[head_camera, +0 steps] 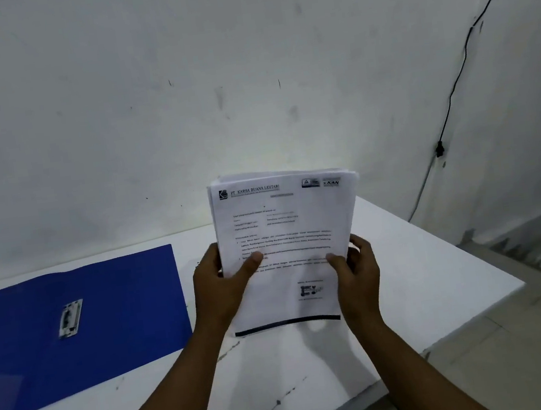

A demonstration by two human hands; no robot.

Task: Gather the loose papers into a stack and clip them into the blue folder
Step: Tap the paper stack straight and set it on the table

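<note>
Papers (287,237): I see them gathered, upright above the table (425,270).
Left hand (216,287), right hand (356,269): each pinching a side edge.
Folder (121,310): open at left; clip (71,319) unused, clipping remains.

The stack of papers (286,233) is thin white office paper, matt, printed in black ink, its top edges slightly fanned and soft-looking. The blue folder (81,319) lying open looks like smooth plastic with a faint sheen, more translucent at its near corner. Its clip (71,319) is bright metal, silvery and reflective. The table (428,287) has a smooth white top, matt to slightly satiny, marked with dark scuffs and scratch lines. The wall (177,79) behind is painted plaster, flat white, smudged and chipped in spots. A thin black cable (453,91) runs down it, rubbery-looking.
</note>
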